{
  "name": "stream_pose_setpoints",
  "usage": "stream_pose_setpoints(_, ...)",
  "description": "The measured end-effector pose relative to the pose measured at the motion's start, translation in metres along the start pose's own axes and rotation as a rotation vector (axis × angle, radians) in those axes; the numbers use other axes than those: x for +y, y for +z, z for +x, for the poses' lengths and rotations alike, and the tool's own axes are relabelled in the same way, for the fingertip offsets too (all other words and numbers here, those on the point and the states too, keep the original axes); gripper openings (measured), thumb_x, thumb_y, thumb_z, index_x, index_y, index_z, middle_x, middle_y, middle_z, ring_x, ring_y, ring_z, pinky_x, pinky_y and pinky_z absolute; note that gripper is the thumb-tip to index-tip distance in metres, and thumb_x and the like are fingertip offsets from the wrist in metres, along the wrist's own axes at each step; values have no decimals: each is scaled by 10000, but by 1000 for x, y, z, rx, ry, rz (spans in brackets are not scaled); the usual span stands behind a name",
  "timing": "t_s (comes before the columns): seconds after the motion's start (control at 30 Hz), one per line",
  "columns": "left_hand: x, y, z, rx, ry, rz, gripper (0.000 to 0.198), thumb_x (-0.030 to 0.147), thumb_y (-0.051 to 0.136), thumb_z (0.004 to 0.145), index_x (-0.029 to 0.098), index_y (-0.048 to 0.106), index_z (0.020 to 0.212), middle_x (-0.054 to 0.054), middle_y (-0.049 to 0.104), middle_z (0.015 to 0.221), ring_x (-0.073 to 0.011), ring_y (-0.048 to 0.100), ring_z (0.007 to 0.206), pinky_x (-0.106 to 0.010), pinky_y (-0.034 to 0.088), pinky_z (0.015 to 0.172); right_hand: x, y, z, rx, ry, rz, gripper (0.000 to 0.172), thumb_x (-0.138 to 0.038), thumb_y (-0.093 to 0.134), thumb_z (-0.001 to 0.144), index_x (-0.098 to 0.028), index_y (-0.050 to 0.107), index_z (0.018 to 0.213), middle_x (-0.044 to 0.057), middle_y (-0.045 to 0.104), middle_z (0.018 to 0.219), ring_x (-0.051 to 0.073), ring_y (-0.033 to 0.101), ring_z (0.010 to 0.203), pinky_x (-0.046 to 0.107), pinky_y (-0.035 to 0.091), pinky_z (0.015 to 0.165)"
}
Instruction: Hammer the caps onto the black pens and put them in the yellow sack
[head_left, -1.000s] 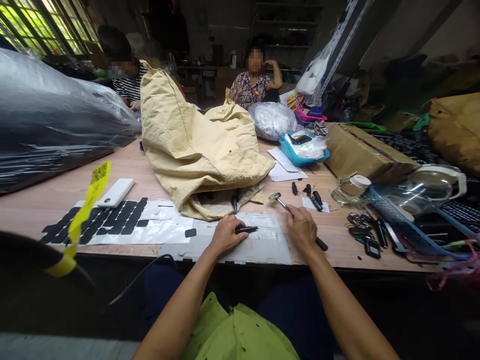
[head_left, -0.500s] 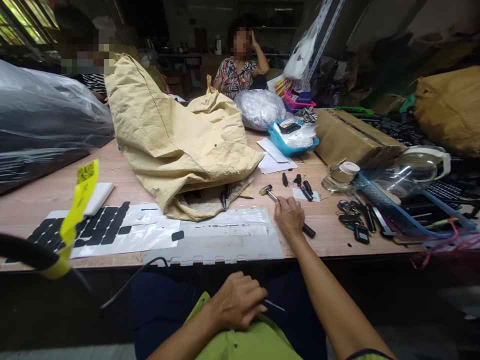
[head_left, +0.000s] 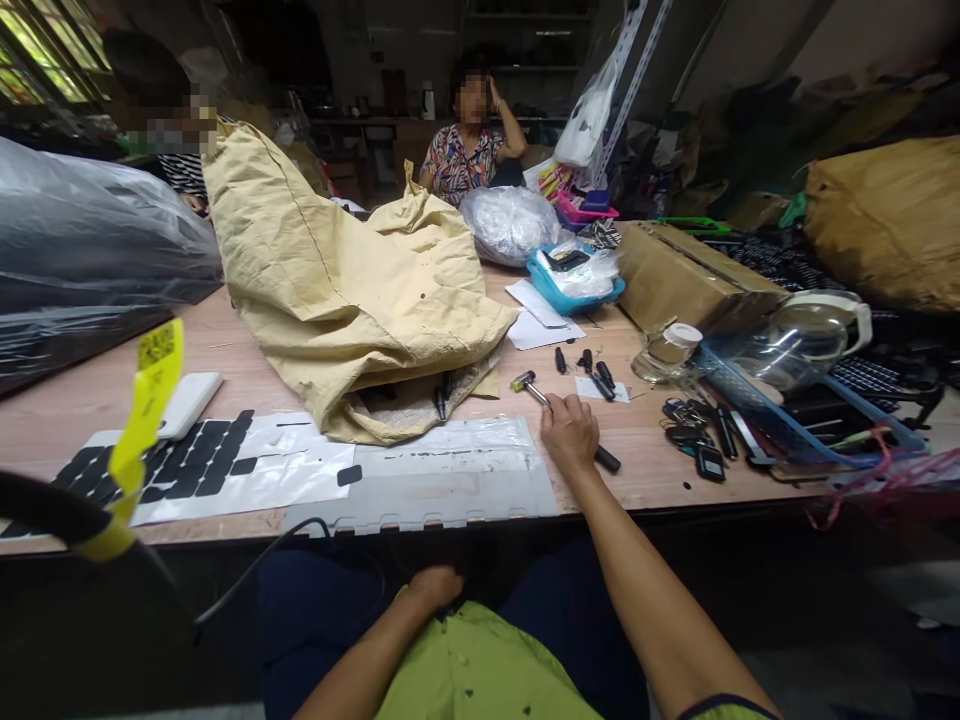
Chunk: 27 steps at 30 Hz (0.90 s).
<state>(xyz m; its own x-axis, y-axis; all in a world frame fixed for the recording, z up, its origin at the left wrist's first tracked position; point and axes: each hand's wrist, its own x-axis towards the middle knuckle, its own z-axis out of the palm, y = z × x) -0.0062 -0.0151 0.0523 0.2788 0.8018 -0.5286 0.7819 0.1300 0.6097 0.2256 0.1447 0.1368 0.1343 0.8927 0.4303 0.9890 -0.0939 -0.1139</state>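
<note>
My right hand (head_left: 570,432) is closed over the handle of a small hammer (head_left: 537,392) lying on the table; its yellowish head points left and its black grip sticks out to the right. Low over my lap, just below the table edge, is my left hand (head_left: 437,588); its fingers are smeared and mostly out of sight, so I cannot make out anything in it. Left of the right hand lies a translucent plastic mat (head_left: 480,492). A large beige cloth sack (head_left: 360,300) rests behind the mat, its mouth facing me, with dark pieces inside.
Black sticker pads on a white sheet (head_left: 289,485) lie at left, near a yellow tag (head_left: 142,420). Several black screwdriver-like pieces, a glass jar (head_left: 664,355), keys and a blue basket (head_left: 795,425) sit to the right. Two people sit across the table.
My left hand has moved left and down towards my lap; the thin metal rod seen in it before is out of sight. The right hand stays on the hammer. The view has shifted slightly.
</note>
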Motion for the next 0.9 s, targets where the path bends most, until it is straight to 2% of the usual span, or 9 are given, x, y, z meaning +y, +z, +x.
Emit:
stream_pose_setpoints(0.13,47,-24,-33,-149,320,82,269,284,671,780,245,764,1029,-74,771,1049,-285,711,989,-369,529,882,-1,1,0,7,2,-7,255,-224,516,922,-220,710,1086,86,582,924,223,464,883,316,311,720)
stream_pose_setpoints(0.23,87,-70,-37,68,515,-39,187,325,603,866,248,750,952,-31,769,919,-198,702,855,-283,515,785,-1,2,0,4,7,-11,258,-224,513,920,-217,708,1089,87,579,928,222,458,880,313,299,709)
stream_pose_setpoints(0.3,105,-108,-23,395,435,-73,208,291,526,910,225,723,897,-39,747,871,-181,675,804,-278,500,753,-1,2,0,0,9,-13,258,-222,512,921,-216,706,1091,86,580,930,221,458,878,309,291,701)
stream_pose_setpoints(0.37,115,-143,1,653,198,-17,182,236,523,893,196,700,907,-65,732,893,-198,666,815,-293,491,753,-2,1,1,-6,11,-17,255,-220,511,923,-217,707,1086,85,583,929,219,462,877,308,290,697)
stream_pose_setpoints(0.43,118,-171,27,778,-44,51,182,266,569,875,163,693,958,-122,720,993,-248,671,905,-320,489,774,-4,1,1,-13,11,-22,248,-220,515,923,-217,710,1076,85,587,928,218,467,878,307,293,697)
stream_pose_setpoints(0.5,118,-188,47,774,-203,93,224,327,608,860,150,697,964,-166,703,1077,-297,668,985,-345,488,790,-5,0,2,-18,11,-25,240,-224,523,920,-217,714,1065,85,589,931,218,472,880,307,298,700)
stream_pose_setpoints(0.67,107,-196,53,708,-240,85,197,320,607,855,170,700,943,-159,708,1071,-315,666,1014,-356,484,792,-9,-3,3,-39,26,-27,233,-219,522,917,-217,720,1039,87,590,936,219,478,891,309,313,708)
stream_pose_setpoints(0.77,91,-186,33,776,1,62,154,272,627,834,195,685,953,-92,713,997,-260,659,954,-331,483,802,-10,-5,3,-55,35,-26,242,-219,515,920,-220,717,1054,89,588,946,220,476,896,312,315,713)
stream_pose_setpoints(0.9,69,-164,12,562,348,20,116,212,684,763,219,680,879,-19,697,870,-207,618,861,-305,474,780,-10,-6,3,-62,46,-20,251,-225,507,927,-219,712,1073,91,582,956,222,474,904,314,314,719)
